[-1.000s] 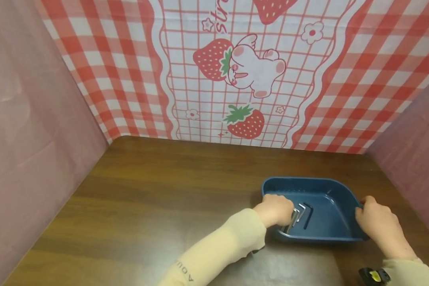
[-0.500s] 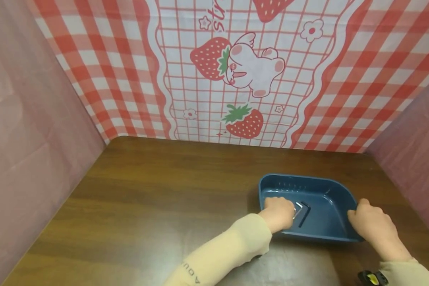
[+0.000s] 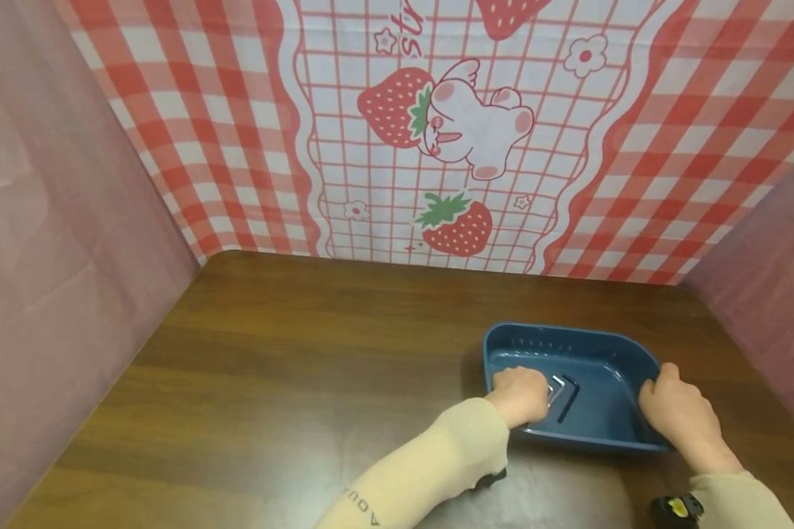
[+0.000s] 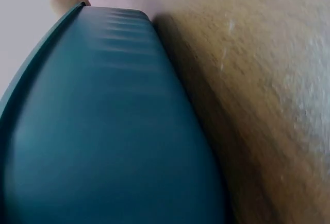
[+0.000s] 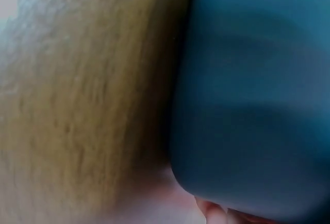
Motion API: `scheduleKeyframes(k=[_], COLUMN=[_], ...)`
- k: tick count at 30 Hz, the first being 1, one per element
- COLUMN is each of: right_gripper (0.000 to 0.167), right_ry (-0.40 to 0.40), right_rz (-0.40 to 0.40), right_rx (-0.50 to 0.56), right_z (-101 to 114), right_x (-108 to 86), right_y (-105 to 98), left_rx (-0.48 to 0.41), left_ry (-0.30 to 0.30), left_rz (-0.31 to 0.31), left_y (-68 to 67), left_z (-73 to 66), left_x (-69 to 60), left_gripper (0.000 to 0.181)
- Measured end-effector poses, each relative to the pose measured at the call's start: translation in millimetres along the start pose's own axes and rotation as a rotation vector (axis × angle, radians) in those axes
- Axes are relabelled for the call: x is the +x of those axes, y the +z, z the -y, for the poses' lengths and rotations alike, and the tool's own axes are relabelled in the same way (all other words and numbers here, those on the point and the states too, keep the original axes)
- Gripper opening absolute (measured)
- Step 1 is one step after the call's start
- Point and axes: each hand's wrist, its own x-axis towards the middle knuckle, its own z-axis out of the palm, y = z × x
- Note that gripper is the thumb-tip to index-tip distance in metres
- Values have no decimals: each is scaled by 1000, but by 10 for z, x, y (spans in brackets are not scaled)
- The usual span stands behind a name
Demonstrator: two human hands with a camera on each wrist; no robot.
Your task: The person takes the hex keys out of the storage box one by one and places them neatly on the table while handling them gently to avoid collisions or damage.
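Note:
In the head view, a blue tray (image 3: 609, 404) stands on the right part of the table. My left hand (image 3: 521, 397) reaches inside its left end, knuckles up. What its fingers do there is hidden. Right beside that hand lie silver hex keys (image 3: 557, 391), partly covered by it, and a black hex key (image 3: 569, 400). My right hand (image 3: 680, 411) grips the tray's right rim, with the thumb on the inner side. Only the tray's outer wall (image 4: 113, 116) fills most of the left wrist view. The right wrist view shows that wall too, blurred.
The brown wooden table (image 3: 271, 382) stretches to the left of the tray. A red-and-white strawberry cloth (image 3: 463, 147) hangs behind it. Pink cloth (image 3: 73, 220) borders the left side, and another pink cloth (image 3: 767, 294) the right.
My left hand has shifted slightly right and now covers more of the silver hex keys. The right hand has moved a little left along with the tray's right end.

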Motion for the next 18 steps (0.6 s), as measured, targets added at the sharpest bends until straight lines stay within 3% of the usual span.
scheduleKeyframes(k=[11,18], right_gripper=[45,41], right_ry=[18,15], right_rz=[-54,-81], right_rx=[-15,-16], right_z=[26,19], right_x=[-23,-31], right_y=[25,54], left_rx=[-71,-81], left_ry=[-44,6], left_rz=[24,-30], left_y=[-36,-44], left_z=[-4,15], left_x=[-8,-54], left_gripper=[7,8])
